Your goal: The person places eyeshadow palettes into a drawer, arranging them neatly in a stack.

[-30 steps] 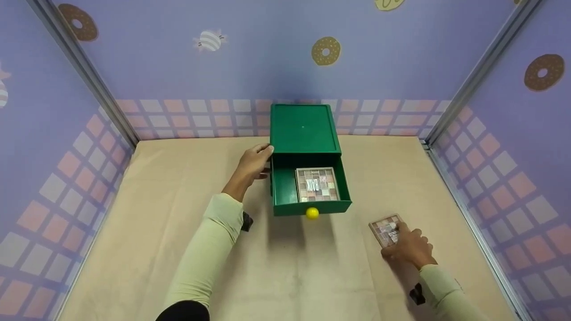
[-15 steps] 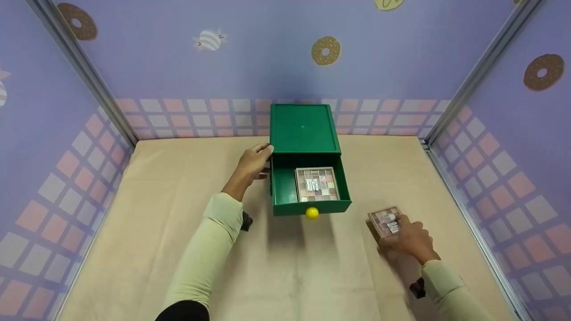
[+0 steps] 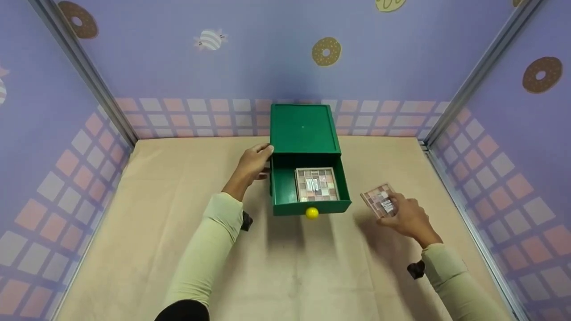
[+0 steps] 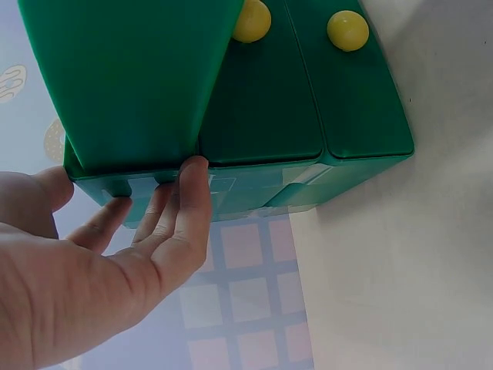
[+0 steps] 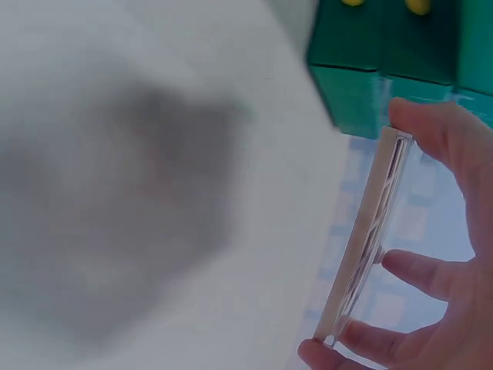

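Head view: a small green plastic drawer cabinet (image 3: 304, 129) at the back of a beige cloth-covered table (image 3: 147, 232), top drawer (image 3: 310, 189) pulled out toward the camera, a yellow ball knob (image 3: 312, 213) on its front. Inside the drawer, right half, a flat square eyeshadow palette with a clear lid (image 3: 316, 184), lying level; bare green floor to its left. Left hand (image 3: 252, 166) resting against the cabinet's left side, fingers straight and close together, thumb up by the top edge. Right hand (image 3: 406, 216) off the table just right of the drawer front, pinching a second square eyeshadow palette (image 3: 379, 200) by its near edge, tilted, clear of the drawer and the cloth. Left wrist view: fingertips (image 4: 192, 171) pressed flat on the green wall beneath the overhanging open drawer, nothing gripped; two yellow knobs (image 4: 347, 30) on the lower drawer fronts. Right wrist view: held palette (image 5: 362, 239) seen edge-on, thumb on one end, fingers (image 5: 420, 274) spread along the underside, a light edge grip only. Likely trouble: a slip out of so shallow a pinch, a knock against the drawer's right wall from the tilt, or a landing on top of the first palette instead of the free left half; cabinet liable to slide with the bracing hand lifted.
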The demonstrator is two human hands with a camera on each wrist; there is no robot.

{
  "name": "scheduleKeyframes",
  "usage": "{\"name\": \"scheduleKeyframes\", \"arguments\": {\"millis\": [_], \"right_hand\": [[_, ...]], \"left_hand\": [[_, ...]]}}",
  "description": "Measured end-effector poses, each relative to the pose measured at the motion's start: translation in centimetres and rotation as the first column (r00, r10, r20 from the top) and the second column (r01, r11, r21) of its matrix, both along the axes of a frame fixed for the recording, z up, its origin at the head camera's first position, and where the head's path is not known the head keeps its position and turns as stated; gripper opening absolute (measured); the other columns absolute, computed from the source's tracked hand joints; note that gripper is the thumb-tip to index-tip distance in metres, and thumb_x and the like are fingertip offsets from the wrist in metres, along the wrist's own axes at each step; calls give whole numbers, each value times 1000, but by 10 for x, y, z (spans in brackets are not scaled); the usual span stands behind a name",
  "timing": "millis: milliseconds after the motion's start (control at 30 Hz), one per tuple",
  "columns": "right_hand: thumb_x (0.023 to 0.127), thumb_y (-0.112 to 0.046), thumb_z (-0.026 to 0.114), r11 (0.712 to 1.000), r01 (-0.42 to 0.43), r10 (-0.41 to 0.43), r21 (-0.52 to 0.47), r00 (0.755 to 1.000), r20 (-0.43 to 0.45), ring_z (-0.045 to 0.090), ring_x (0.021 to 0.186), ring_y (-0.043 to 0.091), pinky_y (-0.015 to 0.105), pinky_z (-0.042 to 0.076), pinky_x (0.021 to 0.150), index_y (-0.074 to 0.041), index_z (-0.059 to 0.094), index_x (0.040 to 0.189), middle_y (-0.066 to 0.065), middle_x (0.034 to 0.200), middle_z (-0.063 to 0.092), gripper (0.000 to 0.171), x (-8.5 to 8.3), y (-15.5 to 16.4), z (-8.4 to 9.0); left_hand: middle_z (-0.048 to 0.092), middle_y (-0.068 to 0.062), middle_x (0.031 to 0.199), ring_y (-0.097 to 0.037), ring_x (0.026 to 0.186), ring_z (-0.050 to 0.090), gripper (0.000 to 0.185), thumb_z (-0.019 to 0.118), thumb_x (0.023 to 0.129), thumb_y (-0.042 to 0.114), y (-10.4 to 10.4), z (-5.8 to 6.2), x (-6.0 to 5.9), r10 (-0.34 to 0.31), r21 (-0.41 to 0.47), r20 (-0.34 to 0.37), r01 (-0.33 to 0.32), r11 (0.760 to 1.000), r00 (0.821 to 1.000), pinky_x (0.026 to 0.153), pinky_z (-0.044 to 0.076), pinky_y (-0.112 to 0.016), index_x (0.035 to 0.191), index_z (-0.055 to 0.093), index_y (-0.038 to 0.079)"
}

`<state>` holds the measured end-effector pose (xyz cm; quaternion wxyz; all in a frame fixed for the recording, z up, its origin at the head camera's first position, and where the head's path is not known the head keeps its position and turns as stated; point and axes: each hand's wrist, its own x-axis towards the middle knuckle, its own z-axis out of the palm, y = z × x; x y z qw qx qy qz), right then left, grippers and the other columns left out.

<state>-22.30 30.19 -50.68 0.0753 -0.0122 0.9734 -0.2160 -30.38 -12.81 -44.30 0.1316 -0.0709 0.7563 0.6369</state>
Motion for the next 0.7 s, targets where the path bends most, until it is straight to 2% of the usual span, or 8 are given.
{"name": "scheduleKeyframes", "arguments": {"millis": [367,533,700], "right_hand": [[74,-42,87,995,-62,58,-72,996,-64,49,122,50,63,45,95,-9,39,155,37,146,41,100,-17,-17,43],[73,-41,89,991,-96,88,-94,992,-93,49,122,49,62,46,96,-10,41,154,37,148,39,98,-25,-27,62],[71,-37,90,983,-157,144,-97,981,-130,50,120,45,62,46,99,-11,44,152,33,149,41,97,-34,-39,78]], "left_hand": [[52,-10,149,-32,114,66,54,47,107,45,0,1,1,2,-8,-3,-2,1000,1000,99,55,-49,157,42,25],[56,-11,146,-32,112,67,54,48,107,44,1,2,1,4,10,-7,-4,1000,1000,104,52,-54,157,42,24],[58,-12,141,-31,109,67,53,48,107,44,1,3,2,8,5,-6,-8,1000,1000,103,52,-53,157,43,24]]}}
